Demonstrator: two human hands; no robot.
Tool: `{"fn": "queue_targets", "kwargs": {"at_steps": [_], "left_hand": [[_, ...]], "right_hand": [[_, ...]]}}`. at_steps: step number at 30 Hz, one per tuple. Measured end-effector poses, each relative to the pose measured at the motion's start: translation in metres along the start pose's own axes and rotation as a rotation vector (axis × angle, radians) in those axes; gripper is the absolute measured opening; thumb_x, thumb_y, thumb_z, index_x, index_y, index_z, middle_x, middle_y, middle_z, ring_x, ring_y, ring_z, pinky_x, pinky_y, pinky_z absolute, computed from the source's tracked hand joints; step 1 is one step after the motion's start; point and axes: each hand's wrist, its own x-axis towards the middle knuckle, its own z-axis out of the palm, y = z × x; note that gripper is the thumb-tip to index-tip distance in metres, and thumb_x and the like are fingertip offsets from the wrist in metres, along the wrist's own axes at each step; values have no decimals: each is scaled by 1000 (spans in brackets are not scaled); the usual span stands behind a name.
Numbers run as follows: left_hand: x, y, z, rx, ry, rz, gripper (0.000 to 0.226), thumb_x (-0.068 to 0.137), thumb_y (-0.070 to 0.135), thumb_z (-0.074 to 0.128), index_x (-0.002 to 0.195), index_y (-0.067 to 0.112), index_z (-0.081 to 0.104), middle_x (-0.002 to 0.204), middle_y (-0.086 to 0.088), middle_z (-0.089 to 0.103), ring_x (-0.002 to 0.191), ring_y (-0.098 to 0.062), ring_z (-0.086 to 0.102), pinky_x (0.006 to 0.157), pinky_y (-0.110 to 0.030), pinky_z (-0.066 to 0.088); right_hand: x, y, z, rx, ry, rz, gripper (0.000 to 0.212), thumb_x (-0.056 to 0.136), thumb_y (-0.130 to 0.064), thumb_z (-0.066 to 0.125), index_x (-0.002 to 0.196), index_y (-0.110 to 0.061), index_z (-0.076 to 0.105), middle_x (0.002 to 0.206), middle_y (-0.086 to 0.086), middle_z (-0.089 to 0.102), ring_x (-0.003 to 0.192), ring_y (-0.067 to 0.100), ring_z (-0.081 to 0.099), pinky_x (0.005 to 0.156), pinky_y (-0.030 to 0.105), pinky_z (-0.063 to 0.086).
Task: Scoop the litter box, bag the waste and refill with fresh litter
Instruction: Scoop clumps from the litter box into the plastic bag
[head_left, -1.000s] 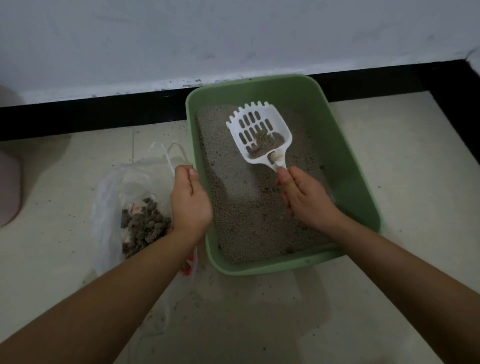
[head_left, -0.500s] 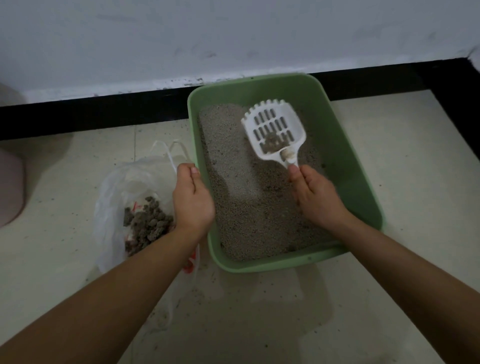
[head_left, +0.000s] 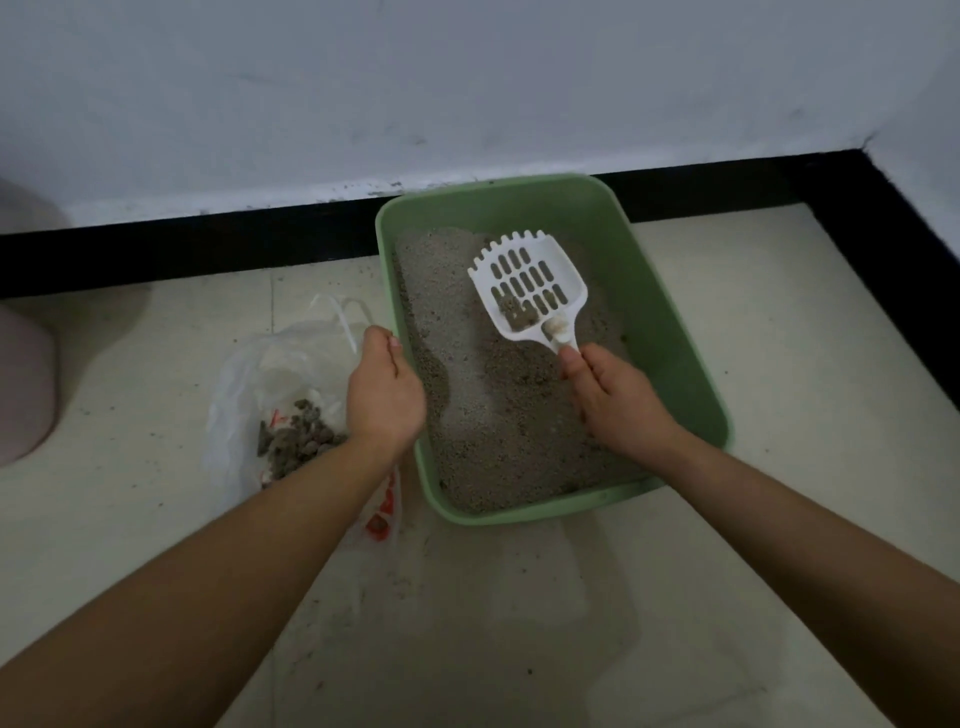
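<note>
A green litter box (head_left: 670, 332) holds grey litter (head_left: 498, 431) and stands against the wall. My right hand (head_left: 618, 400) grips the handle of a white slotted scoop (head_left: 530, 286), held above the litter with a few dark clumps (head_left: 519, 312) near its heel. My left hand (head_left: 382, 389) grips the left rim of the box, fingers curled over its edge. A clear plastic bag (head_left: 270, 374) lies on the floor left of the box, with several dark waste clumps (head_left: 298, 436) inside.
A black baseboard (head_left: 182, 244) runs along the white wall behind the box and turns at the right corner. A pinkish object (head_left: 23, 384) sits at the far left edge. Pale floor tiles carry scattered litter grains.
The scoop has shifted slightly and most loose litter has sifted through its slots, leaving fewer clumps at the heel. My left hand stays on the box rim.
</note>
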Motion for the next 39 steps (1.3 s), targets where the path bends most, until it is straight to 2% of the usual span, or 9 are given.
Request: {"fn": "queue_targets", "kwargs": {"at_steps": [3,8,12,15,21,25,29,36,39], "left_hand": [[11,-3,-30,246,-34,171,27,105,24,34,97,9,55,82,-6,57,69,-18,51,59,-32,42],[29,-18,-104,507,234,463,35,97,32,49,125,12,54,118,-13,52,101,-27,54,80,-41,48],[33,-45,-144,582,166,249,62,90,46,59,138,10,43,135,-19,41,125,-36,39,102,-49,36],[30,-57,-153,412,-63,-69,87,80,48,74,147,14,30,141,-18,43,128,-37,43,104,-49,40],[25,-63,-152,181,-65,-216,51,82,10,66,131,14,51,104,-12,68,91,-28,66,83,-45,58],[22,-46,-144,356,9,-83,57,82,26,66,135,14,47,126,-14,54,115,-32,52,95,-43,47],[11,-17,-117,313,156,217,44,88,25,58,130,13,50,129,-12,48,120,-29,44,97,-40,38],[-23,11,-47,284,-262,57,69,92,53,54,139,7,33,135,-19,44,114,-38,54,93,-45,48],[-31,11,-30,370,-365,37,75,92,39,60,143,4,20,132,-23,48,112,-41,56,88,-48,50]], "right_hand": [[-12,-11,-1,-2,15,16,41,103,-44,40,88,-9,54,58,-3,50,53,15,47,55,39,47],[-44,-54,12,-55,54,-45,37,103,-42,41,81,-14,50,61,0,56,52,18,52,53,37,46],[-72,-94,40,-408,-61,-248,20,103,-31,41,89,-17,43,65,0,52,53,21,49,48,36,30],[-83,-109,67,-742,-264,-343,22,104,-31,34,110,-17,49,93,5,61,72,25,59,59,34,43],[-81,-120,68,-746,-303,-421,33,105,-35,33,129,-18,47,111,9,62,88,27,62,72,37,51],[-69,-121,36,-506,-203,-329,24,105,-35,35,116,-19,49,82,1,61,64,18,55,56,35,46],[-37,-105,-24,-716,-137,-118,17,103,-30,36,104,-14,45,87,5,56,69,23,54,57,35,40],[-21,-83,-75,-1152,-371,200,37,98,-54,37,95,-19,49,87,4,57,83,24,54,74,32,46],[-18,-84,-79,-1275,-433,204,38,96,-58,44,96,-20,51,74,-3,48,81,20,56,70,31,46]]}}
